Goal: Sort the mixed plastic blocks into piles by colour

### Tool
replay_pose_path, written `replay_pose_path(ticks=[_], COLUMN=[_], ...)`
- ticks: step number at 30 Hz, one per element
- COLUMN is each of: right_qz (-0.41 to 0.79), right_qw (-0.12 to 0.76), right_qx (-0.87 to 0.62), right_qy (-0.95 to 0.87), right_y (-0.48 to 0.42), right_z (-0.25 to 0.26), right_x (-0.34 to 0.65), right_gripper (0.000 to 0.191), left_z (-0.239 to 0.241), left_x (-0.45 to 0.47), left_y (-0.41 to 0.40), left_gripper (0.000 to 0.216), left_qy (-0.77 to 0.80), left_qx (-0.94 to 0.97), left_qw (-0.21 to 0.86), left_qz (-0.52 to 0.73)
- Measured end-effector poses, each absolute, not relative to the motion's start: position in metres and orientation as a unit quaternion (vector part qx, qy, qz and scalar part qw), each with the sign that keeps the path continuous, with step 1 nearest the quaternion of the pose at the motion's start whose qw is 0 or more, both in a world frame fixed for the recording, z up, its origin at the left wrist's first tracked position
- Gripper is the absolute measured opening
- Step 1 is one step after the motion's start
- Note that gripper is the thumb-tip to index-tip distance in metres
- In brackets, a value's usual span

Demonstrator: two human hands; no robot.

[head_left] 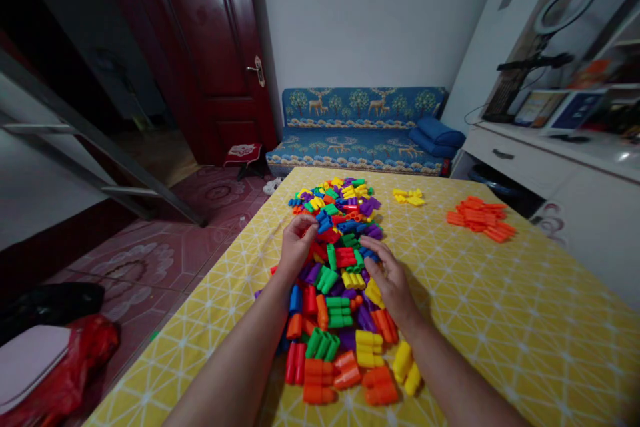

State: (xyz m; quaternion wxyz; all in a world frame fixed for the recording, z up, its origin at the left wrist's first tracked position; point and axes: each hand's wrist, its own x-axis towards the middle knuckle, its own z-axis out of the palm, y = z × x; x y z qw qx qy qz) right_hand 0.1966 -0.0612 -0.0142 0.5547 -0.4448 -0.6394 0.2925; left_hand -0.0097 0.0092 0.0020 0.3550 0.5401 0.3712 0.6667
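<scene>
A long heap of coloured plastic building blocks (345, 257), in red, orange, yellow, green, blue and purple, runs down the table between my forearms. At the heap's left side my left hand (299, 240) is curled, thumb and index finger brought close together. Their tips meet the edge of a blue block (324, 222); whether they grip it or only touch it is unclear. On the right side, my right hand (390, 273) has its fingers apart, over the heap's edge beside a yellow block (375, 293). Nothing shows in its grasp.
A yellow patterned cloth (480, 320) covers the table. To the right lie a pile of orange blocks (481, 218) and a small group of yellow blocks (409, 197). Beyond the table stands a blue patterned sofa (350, 140); a white cabinet (565, 180) is at the right.
</scene>
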Motion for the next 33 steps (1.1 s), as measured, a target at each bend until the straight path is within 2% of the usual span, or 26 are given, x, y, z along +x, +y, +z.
replay_pose_path(ticks=[5,12,16,22,29,33], right_qz=[0.25,0.134,0.135,0.207,0.381,0.329], right_qw=[0.531,0.422,0.38,0.442,0.537,0.602], right_qx=[-0.455,-0.432,-0.419,-0.398,-0.383,-0.474], right_qy=[-0.67,-0.786,-0.814,-0.777,-0.648,-0.552], right_y=[-0.062,-0.074,-0.075,-0.072,-0.073,-0.057], right_z=[-0.014,0.001,0.003,-0.004,0.0,-0.009], right_x=[0.195,0.194,0.192,0.188,0.19,0.211], right_gripper=[0.035,0.057,0.047,0.03,0.038,0.029], left_z=[0.003,0.01,0.01,0.009,0.003,-0.001], left_x=[-0.01,-0.006,-0.006,-0.005,-0.007,-0.01], left_y=[0.006,-0.006,-0.009,-0.009,0.001,0.006], left_gripper=[0.02,0.019,0.022,0.025,0.019,0.024], left_qy=[0.365,0.347,0.352,0.381,0.449,0.465], left_qx=[0.555,0.673,0.682,0.678,0.621,0.588], left_qw=[0.375,0.371,0.383,0.382,0.284,0.317], left_qz=[0.647,0.538,0.514,0.499,0.577,0.581])
